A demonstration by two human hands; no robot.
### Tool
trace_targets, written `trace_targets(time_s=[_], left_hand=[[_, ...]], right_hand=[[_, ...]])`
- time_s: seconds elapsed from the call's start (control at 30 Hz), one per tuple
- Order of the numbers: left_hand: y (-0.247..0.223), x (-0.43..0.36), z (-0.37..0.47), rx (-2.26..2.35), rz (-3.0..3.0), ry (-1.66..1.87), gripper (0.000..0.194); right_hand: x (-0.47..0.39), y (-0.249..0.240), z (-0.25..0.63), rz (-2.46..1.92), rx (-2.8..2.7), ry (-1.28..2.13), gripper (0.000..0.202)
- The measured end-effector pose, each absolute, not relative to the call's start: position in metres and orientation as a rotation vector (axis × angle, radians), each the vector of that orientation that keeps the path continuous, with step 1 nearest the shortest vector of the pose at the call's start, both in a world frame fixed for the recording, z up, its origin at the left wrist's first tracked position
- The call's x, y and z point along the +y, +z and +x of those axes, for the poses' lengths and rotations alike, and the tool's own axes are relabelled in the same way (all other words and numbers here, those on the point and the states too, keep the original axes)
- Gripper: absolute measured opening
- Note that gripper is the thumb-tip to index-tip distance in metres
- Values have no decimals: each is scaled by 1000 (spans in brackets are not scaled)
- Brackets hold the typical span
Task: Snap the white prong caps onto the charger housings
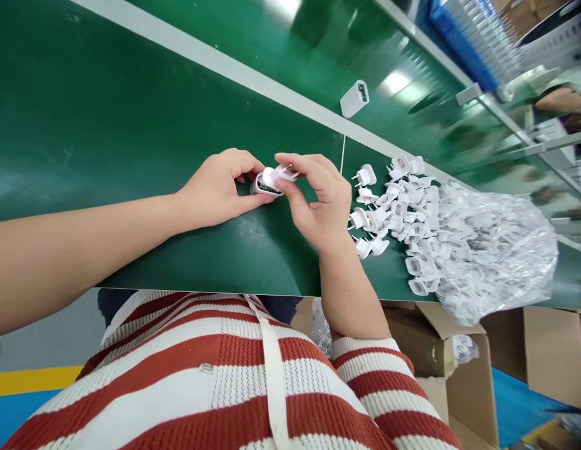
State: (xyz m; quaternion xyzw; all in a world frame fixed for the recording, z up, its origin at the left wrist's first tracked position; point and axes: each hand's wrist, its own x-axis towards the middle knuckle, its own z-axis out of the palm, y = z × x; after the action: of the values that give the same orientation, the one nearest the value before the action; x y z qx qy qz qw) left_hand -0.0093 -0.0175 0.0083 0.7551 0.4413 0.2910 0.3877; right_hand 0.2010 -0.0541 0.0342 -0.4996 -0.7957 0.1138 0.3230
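Observation:
My left hand (pixel 224 187) is closed around a white charger housing (pixel 258 186), whose open end shows a green circuit board. Between the thumb and fingers of my right hand (pixel 321 197) is a white plug cap (pixel 271 177) with two metal pins. The cap is tilted over the housing's open end; whether the two touch is hard to tell. To the right of my right hand lie many loose plug caps (pixel 398 209), some with pins showing.
Another white housing (pixel 352 101) stands beyond the pale strip (pixel 224 65) on the green table (pixel 84 125). A clear plastic bag (pixel 501 244) of plug caps lies at right. Cardboard boxes (pixel 468 387) are below the table edge. A blue tray (pixel 463 44) and a blurred person's arm (pixel 565 100) appear upper right.

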Motion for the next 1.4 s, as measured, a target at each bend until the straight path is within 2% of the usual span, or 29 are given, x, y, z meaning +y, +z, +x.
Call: trace_targets(time_s=[0.4, 0.9, 1.13, 1.33, 1.37, 1.4], left_hand=[[6, -17, -8, 1035, 1883, 832, 32], [10, -17, -7, 1070, 1881, 745, 28], [4, -16, -7, 1063, 1894, 800, 35], [5, -20, -8, 1010, 1931, 823, 50], [7, -21, -9, 995, 1922, 820, 53], [9, -21, -9, 989, 1899, 808, 55]], right_hand=[[-60, 34, 194, -1344, -2150, 244, 34], [-61, 41, 187, -1413, -2185, 205, 31], [-58, 43, 183, -1414, -2164, 207, 31], [-58, 32, 183, -1385, -2089, 309, 27], [-56, 29, 185, -1341, -2075, 375, 30], [-53, 28, 189, -1291, -2055, 444, 42]])
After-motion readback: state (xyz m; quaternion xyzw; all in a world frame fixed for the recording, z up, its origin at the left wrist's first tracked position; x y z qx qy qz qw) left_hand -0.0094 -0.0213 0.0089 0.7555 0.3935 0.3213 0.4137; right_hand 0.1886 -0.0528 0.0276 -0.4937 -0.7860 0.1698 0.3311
